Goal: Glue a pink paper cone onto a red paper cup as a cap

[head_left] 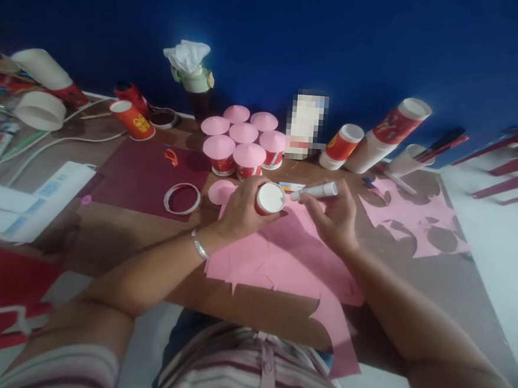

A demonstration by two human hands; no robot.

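Observation:
My left hand [239,209] is closed around a small red paper cup [270,198], its white round end facing me. My right hand [333,217] grips a white glue stick [316,191], its tip pointing left toward the cup's rim. Both hands hover over a cut-up pink paper sheet [288,256] on the brown table. A loose pink paper disc [220,192] lies just left of my left hand. Behind it stand several red cups capped with pink discs [243,142].
A tape ring [182,198] lies on a dark red sheet [142,174]. Pink offcuts [410,219] lie at right, stacked cups [390,132] behind them. A tilted red cup [131,120], a white power strip [48,197] with cables and clutter fill the left.

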